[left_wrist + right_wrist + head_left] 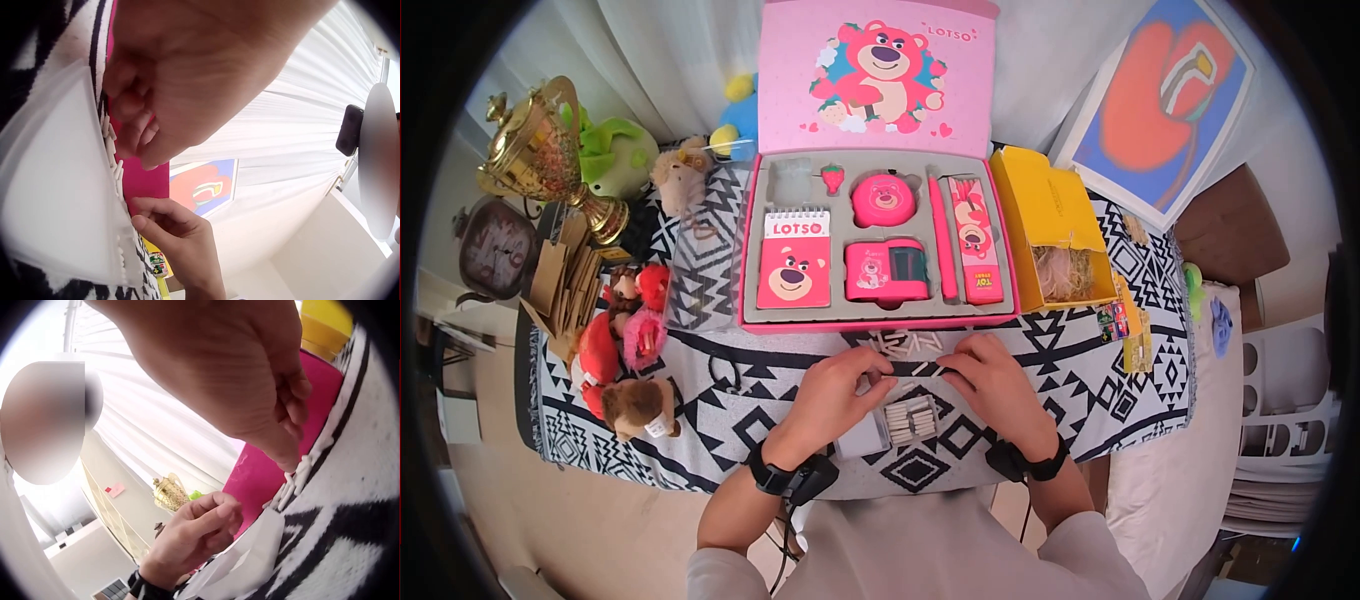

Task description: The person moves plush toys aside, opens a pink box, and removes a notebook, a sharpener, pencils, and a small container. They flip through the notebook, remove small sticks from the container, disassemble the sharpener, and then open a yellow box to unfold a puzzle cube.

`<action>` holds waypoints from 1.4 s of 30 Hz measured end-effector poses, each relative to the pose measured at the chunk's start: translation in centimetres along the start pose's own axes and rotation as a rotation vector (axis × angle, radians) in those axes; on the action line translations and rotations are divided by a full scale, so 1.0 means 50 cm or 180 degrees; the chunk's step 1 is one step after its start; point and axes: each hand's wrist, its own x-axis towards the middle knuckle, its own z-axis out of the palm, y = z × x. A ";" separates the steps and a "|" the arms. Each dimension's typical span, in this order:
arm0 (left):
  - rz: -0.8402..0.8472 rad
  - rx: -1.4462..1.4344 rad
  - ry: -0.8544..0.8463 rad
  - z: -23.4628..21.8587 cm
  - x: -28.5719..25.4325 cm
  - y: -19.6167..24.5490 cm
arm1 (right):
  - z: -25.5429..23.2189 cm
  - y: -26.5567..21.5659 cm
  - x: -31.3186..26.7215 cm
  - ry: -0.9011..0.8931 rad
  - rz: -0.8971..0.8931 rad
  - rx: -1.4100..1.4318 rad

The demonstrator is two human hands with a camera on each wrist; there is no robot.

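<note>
Small white sticks (908,343) (303,475) lie loose on the patterned cloth before the pink box. My left hand (840,392) (187,75) (194,540) is left of them, fingers curled and thumb near the index finger; whether anything is between the tips cannot be seen. From the right, my right hand (998,385) (184,247) (237,369) appears to pinch one small white stick at its fingertips. Between and below the hands sits a clear case (911,420) with rows of white sticks, beside a pale, translucent lid (862,437) (56,181).
The open pink gift box (880,322) holds a notepad, sharpener and other stationery. Right of it stands a yellow box (1050,200) with straw-like filling. Plush toys (635,408), folded cardboard (565,285) and a gold trophy (535,150) are at the left.
</note>
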 end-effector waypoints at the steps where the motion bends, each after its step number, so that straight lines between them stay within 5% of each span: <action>1: 0.0027 0.0090 -0.0044 -0.001 0.001 -0.003 | 0.005 0.001 0.002 -0.0086 -0.0053 0.0033; 22: 0.0055 0.0335 -0.0165 0.006 0.002 -0.013 | 0.032 -0.048 -0.025 -0.0519 -0.0502 -0.0008; 38: 0.0011 0.0399 -0.0143 0.002 0.002 -0.006 | 0.027 -0.069 -0.024 -0.0477 -0.0384 -0.0257; 42: 0.0003 0.0332 0.0032 -0.004 0.005 -0.007 | 0.011 -0.053 -0.018 -0.0095 -0.0062 -0.0168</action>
